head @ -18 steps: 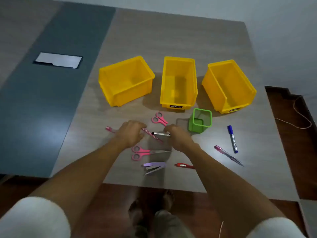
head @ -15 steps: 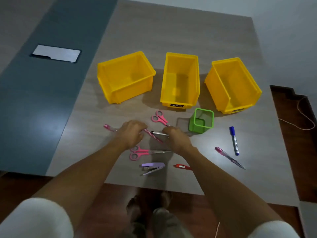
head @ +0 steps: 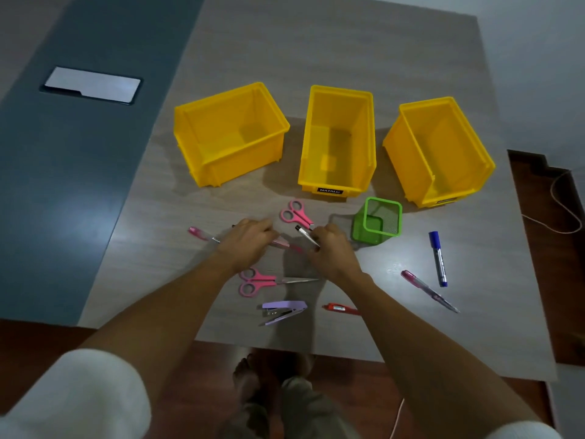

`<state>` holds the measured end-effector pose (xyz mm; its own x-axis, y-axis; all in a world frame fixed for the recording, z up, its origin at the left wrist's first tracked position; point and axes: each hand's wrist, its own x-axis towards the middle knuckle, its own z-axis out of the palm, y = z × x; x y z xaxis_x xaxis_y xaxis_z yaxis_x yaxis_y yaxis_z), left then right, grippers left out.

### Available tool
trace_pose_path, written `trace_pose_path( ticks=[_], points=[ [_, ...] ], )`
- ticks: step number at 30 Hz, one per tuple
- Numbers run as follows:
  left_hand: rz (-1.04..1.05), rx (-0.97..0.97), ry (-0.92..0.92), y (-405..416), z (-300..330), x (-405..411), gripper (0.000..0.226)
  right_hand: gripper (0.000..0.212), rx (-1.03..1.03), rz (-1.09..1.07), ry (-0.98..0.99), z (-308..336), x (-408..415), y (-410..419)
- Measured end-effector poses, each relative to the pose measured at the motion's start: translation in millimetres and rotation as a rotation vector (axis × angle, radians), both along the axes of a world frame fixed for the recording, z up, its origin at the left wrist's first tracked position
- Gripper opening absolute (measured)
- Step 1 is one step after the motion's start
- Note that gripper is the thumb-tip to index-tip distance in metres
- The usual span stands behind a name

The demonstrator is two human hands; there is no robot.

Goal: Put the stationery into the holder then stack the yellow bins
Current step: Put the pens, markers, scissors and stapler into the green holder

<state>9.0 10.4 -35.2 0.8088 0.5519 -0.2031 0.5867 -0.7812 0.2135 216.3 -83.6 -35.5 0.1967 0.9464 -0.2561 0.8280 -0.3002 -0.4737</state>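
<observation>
My right hand point(head: 329, 248) grips a silver marker with a black cap point(head: 303, 233), its capped end tilted up and to the left. My left hand point(head: 250, 240) closes over a pink pen point(head: 202, 233) lying on the table. The green mesh holder point(head: 378, 225) stands just right of my right hand. Three yellow bins sit in a row behind: left point(head: 231, 137), middle point(head: 337, 141), right point(head: 440, 153). Small pink scissors point(head: 296, 213) lie between my hands and the middle bin.
Larger pink scissors point(head: 259, 282), a purple stapler point(head: 283, 310) and a red pen point(head: 337, 308) lie near the table's front edge. A blue marker point(head: 438, 258) and a pink pen point(head: 427, 289) lie to the right. A dark tablet point(head: 91, 85) rests far left.
The silver marker lay flat by my right hand; now its capped end is lifted and swung toward the far left. My left hand stays on the pink pen.
</observation>
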Motion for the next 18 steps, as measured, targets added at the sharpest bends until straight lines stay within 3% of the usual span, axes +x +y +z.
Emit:
trace_pose_path(
  ticks=[5,9,13,18],
  points=[
    [0.092,0.015,0.039,9.8,19.4,-15.7,0.02,0.015,-0.031,-0.126,-0.024,16.6,0.6,-10.3],
    [0.158,-0.024,0.115,22.6,27.6,-44.3,0.029,0.025,-0.194,-0.16,-0.205,21.5,8.8,-33.5],
    [0.088,-0.032,0.188,26.5,30.5,-68.6,0.03,0.033,-0.233,-0.259,-0.304,20.9,10.9,-56.1],
    [0.037,-0.013,0.187,23.3,22.7,-76.0,0.023,0.024,-0.292,-0.286,-0.358,16.1,8.1,-74.5]
  ],
)
